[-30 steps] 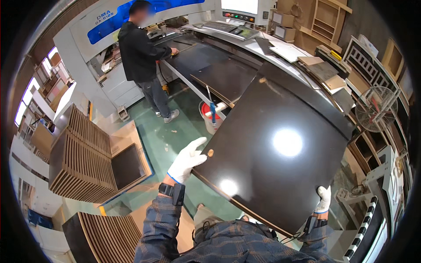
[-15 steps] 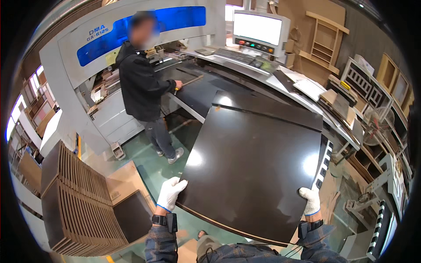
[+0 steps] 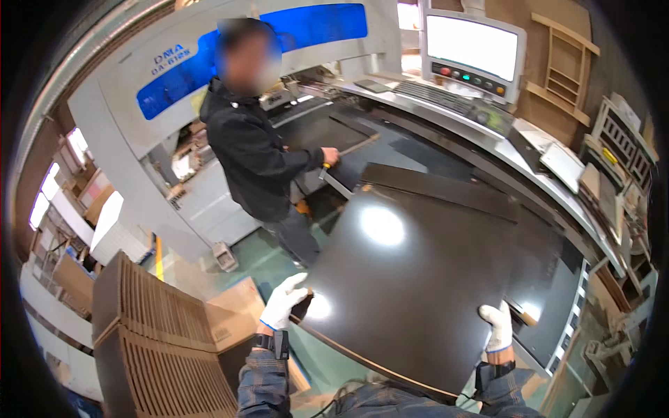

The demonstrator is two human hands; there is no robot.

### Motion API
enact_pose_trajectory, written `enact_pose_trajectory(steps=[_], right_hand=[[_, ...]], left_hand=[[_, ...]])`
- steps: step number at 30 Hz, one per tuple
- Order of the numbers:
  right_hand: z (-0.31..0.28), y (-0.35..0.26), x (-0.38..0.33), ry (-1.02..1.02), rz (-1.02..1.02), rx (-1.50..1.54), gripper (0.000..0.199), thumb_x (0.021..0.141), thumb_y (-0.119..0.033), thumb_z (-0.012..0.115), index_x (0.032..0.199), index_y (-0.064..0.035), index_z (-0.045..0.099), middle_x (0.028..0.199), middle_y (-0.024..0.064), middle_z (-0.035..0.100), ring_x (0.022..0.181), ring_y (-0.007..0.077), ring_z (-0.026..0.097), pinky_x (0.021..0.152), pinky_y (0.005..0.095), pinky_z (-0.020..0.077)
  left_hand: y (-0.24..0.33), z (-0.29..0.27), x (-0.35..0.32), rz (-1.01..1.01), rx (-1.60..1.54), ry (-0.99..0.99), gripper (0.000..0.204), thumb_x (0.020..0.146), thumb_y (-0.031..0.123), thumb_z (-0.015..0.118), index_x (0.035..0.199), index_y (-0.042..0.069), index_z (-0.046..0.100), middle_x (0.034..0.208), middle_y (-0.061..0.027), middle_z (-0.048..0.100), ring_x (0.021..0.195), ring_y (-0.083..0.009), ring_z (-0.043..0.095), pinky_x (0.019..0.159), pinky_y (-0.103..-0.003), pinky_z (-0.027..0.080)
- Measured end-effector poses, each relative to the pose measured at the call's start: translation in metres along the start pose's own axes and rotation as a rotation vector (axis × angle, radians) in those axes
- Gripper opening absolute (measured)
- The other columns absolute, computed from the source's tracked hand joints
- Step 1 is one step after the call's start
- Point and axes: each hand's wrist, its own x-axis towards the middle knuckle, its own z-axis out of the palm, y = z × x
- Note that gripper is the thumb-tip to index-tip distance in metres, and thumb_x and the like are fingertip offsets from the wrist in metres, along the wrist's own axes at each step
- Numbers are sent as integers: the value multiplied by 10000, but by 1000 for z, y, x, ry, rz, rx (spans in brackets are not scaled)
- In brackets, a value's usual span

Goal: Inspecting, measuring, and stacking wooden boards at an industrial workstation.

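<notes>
A large dark brown glossy panel (image 3: 411, 285) lies tilted before me, its pale near edge toward my body. My gloved left hand (image 3: 284, 302) is at the panel's left near corner, thumb stretched out and the other fingers partly hidden at the edge. At the right edge, my gloved right hand (image 3: 496, 326) grips the panel with its thumb on top and its fingers out of sight beneath. Another dark panel (image 3: 446, 194) shows past the far edge, close to the machine's dark table (image 3: 557, 272).
Stacked dark panels (image 3: 167, 348) stand on the lower left, beside a cardboard sheet (image 3: 240, 313). A person in black (image 3: 254, 153) works at the machine's table, holding a yellow-handled tool (image 3: 325, 167). A control screen (image 3: 474, 47) and keyboard (image 3: 432, 97) stand at the back right.
My view has shifted closer to the machine's table, and the panel has come nearer to it. My left thumb has lifted from the panel's top. The person has leaned rightward.
</notes>
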Motion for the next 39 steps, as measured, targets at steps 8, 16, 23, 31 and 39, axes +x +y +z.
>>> enact_pose_trajectory(steps=[8,16,23,31,39], right_hand=[[-37,73,77,171,113,47,251,835,-65,641,1080,-7,636,887,-24,601,710,63,559,638,232,479],[97,45,102,152,-63,57,517,852,-214,801,1253,49,608,1045,78,695,829,183,694,731,315,590],[99,82,132,375,9,-88,422,912,-101,696,1298,28,584,1065,74,704,894,178,699,762,314,602],[126,95,169,299,195,-102,436,907,-199,768,1271,2,639,1100,48,711,958,155,689,866,330,581],[133,84,213,396,289,-281,300,927,-180,729,1153,15,705,1003,18,722,877,118,670,840,286,549]], left_hand=[[85,-31,94,79,-347,-323,683,910,326,766,1483,12,567,1427,-94,640,1271,-169,607,1044,-368,512],[75,-57,189,-124,-240,-275,676,864,133,771,1491,14,551,1382,-80,661,1004,-83,667,839,-233,527],[21,-93,286,-234,-244,-424,791,869,127,769,1572,-24,438,1540,-139,553,1397,-216,551,1161,-351,434],[21,-101,340,-321,-292,-429,685,860,10,589,1527,-95,469,1545,-183,540,1448,-257,503,1234,-395,340],[11,-88,359,-401,-276,-439,650,910,-18,559,1542,-106,434,1563,-209,495,1445,-259,483,1221,-386,350]])
